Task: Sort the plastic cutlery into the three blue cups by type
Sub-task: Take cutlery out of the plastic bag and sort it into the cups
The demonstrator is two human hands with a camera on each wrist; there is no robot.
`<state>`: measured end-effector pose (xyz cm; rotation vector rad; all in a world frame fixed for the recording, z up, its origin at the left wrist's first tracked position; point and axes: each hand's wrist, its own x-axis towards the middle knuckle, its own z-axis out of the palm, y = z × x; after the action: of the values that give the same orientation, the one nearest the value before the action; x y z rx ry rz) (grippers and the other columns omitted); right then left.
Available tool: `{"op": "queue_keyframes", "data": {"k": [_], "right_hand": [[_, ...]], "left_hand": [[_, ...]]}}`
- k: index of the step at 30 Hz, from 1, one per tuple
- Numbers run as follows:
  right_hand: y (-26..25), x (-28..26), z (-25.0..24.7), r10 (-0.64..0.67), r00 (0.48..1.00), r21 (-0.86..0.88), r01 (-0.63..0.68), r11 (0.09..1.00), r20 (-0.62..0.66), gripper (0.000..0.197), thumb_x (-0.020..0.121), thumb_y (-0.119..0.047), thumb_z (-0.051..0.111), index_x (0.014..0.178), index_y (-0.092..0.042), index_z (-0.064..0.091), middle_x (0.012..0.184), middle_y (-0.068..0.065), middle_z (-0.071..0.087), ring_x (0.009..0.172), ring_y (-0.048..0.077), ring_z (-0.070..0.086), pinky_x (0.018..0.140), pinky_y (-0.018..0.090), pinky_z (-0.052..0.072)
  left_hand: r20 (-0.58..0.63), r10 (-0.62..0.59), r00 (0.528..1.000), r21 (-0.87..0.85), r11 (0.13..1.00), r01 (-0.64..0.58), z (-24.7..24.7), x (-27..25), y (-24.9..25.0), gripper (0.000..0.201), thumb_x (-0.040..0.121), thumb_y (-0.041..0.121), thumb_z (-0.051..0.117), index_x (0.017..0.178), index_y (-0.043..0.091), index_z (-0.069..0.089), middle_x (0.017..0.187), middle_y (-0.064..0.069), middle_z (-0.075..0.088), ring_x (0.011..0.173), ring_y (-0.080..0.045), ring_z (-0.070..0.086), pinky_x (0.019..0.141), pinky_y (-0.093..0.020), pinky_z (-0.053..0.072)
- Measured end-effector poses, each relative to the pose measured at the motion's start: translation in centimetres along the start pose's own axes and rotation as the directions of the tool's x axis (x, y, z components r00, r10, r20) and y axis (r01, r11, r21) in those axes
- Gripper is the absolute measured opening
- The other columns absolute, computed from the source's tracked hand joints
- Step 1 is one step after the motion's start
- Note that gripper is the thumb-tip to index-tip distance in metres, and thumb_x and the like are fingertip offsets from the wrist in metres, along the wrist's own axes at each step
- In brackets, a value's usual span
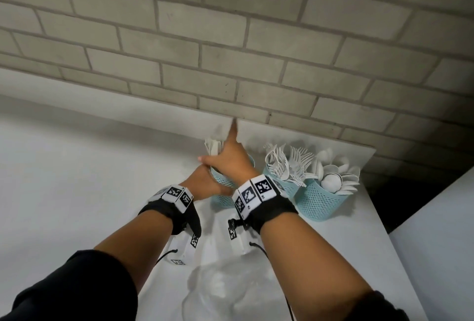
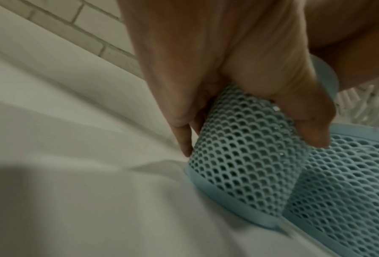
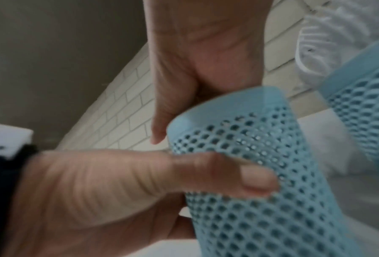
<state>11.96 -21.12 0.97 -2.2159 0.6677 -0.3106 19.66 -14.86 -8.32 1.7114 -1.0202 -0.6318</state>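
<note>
L hand [image 1: 205, 182] grips my pale-blue perforated plastic cup [image 2: 239, 156] of white knives on white surface [image 1: 77, 167]; R hand [image 1: 230, 156] over rim, index straight, grip unclear. Risk: tipping into fork cup [image 1: 284, 187] just beside.

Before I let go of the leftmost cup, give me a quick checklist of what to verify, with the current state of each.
1. Left hand grips the leftmost cup wall: ok.
2. Right hand holds at the rim, forefinger pointing to the wall: ok.
3. Cup base flat on the table: cannot tell; it looks tilted in the left wrist view.
4. Cup holds one cutlery type: cannot tell, hands cover most of it.
5. Middle cup holds forks, right cup holds spoons: ok.
6. No loose cutlery on the table: ok in what shows; only a clear plastic bag lies near.
</note>
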Motion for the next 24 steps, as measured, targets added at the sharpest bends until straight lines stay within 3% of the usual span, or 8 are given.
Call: {"op": "queue_keyframes", "data": {"k": [3,6,8,10,14,17,20,24], "right_hand": [[0.5,0.6,0.2,-0.114,0.992,-0.051,0.111,0.992,-0.054,0.039,0.081,-0.024,0.067,0.116,-0.013,0.054,0.099,0.01,0.067,0.09,0.026,0.063,0.074,0.032,0.05],[1.0,0.3,-0.4,-0.088,0.964,0.216,0.144,0.966,-0.25,0.015,0.082,-0.018,0.062,0.094,-0.015,0.055,0.076,0.003,0.063,0.067,0.018,0.061,0.061,0.029,0.053],[1.4,0.0,-0.8,-0.06,0.928,0.317,0.186,0.93,-0.368,0.02,0.081,-0.012,0.061,0.099,-0.014,0.051,0.068,-0.003,0.056,0.056,0.007,0.053,0.047,0.009,0.041],[1.4,-0.4,-0.8,-0.057,0.909,0.342,0.212,0.916,-0.412,0.035,0.081,-0.01,0.063,0.112,-0.015,0.047,0.07,-0.005,0.055,0.057,0.003,0.052,0.045,0.005,0.038],[1.4,-0.2,0.1,-0.074,0.886,0.37,0.266,0.89,-0.458,0.068,0.076,-0.017,0.071,0.133,-0.024,0.034,0.101,-0.005,0.063,0.089,0.01,0.062,0.077,0.027,0.054],[1.3,0.4,0.0,-0.047,0.917,0.333,0.192,0.923,-0.396,0.104,0.071,-0.031,0.079,0.147,-0.028,0.009,0.139,0.004,0.044,0.123,0.013,0.045,0.099,0.032,0.045],[1.3,1.1,0.0,-0.014,0.976,0.267,0.073,0.961,-0.219,0.125,0.066,-0.038,0.082,0.147,-0.032,-0.013,0.146,0.009,0.04,0.129,0.023,0.046,0.104,0.04,0.042],[1.2,1.4,0.4,-0.002,0.99,0.177,0.028,0.984,-0.144,0.129,0.058,-0.057,0.079,0.144,-0.038,-0.016,0.148,0.007,0.039,0.132,0.027,0.042,0.104,0.047,0.041]], "left_hand": [[-0.005,-0.03,1.0,-0.05,0.998,0.029,-0.3,0.6,-0.5,0.072,0.059,0.01,0.088,0.121,0.015,0.052,0.107,0.002,0.067,0.102,-0.009,0.063,0.094,-0.034,0.05],[-0.04,-0.02,0.999,-0.069,0.997,0.017,-0.4,1.2,-1.1,0.106,0.043,0.033,0.095,0.132,0.012,0.04,0.118,-0.004,0.063,0.112,-0.018,0.061,0.096,-0.045,0.049],[-0.069,-0.04,0.997,-0.054,0.998,0.036,-0.3,1.6,-1.7,0.105,0.04,0.033,0.096,0.128,0.01,0.043,0.115,-0.008,0.064,0.108,-0.024,0.063,0.093,-0.053,0.05],[-0.081,-0.036,0.996,-0.047,0.998,0.032,-0.1,1.5,-1.5,0.095,0.044,0.024,0.095,0.123,0.006,0.046,0.11,-0.012,0.065,0.103,-0.028,0.064,0.09,-0.054,0.051],[-0.073,-0.032,0.997,-0.078,0.997,0.026,0.0,1.5,-1.8,0.1,0.043,0.03,0.096,0.125,0.004,0.044,0.11,-0.013,0.065,0.103,-0.028,0.065,0.089,-0.056,0.051],[-0.061,-0.014,0.998,-0.071,0.997,0.01,0.0,1.7,-2.1,0.102,0.047,0.031,0.095,0.132,0.011,0.041,0.118,-0.009,0.063,0.112,-0.025,0.061,0.094,-0.054,0.048],[-0.025,0.046,0.999,-0.085,0.995,-0.048,0.1,0.9,0.1,0.105,0.053,0.022,0.09,0.14,0.015,0.032,0.128,-0.005,0.058,0.122,-0.017,0.055,0.103,-0.044,0.044],[0.005,0.085,0.996,-0.106,0.991,-0.084,0.4,0.9,0.3,0.103,0.056,0.032,0.085,0.142,0.013,0.031,0.131,0.003,0.055,0.124,-0.008,0.051,0.108,-0.038,0.039]]}}
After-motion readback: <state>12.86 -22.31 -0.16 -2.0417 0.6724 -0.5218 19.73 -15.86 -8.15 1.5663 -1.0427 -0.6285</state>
